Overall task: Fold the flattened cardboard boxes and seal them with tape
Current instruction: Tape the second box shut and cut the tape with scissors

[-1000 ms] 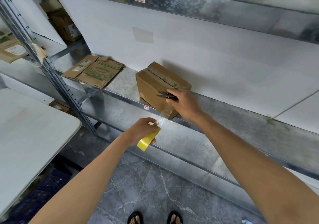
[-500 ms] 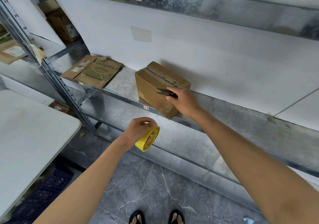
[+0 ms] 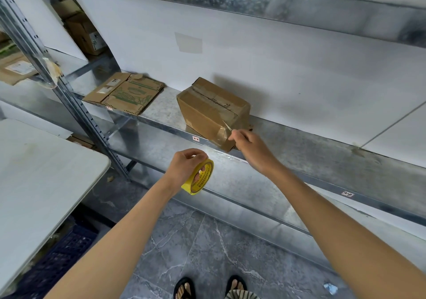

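Observation:
A folded brown cardboard box stands on the metal shelf, with clear tape along its top seam and down its front face. My right hand is at the box's lower front corner with curled fingers. A thin pointed tip of the snips pokes out past them against the tape end; the rest is hidden in the hand. My left hand grips a yellow tape roll below the shelf edge, apart from the box. No tape strand runs between the roll and the box.
Flattened cardboard boxes lie on the same shelf to the left. A slanted shelf post stands left of them. A white table fills the left side, with a dark blue crate under it. More boxes sit far back left.
The tape strand stretched from the roll to the box is gone. My left hand turned the roll and eased down. My right hand slid from the box's front top edge to its lower corner.

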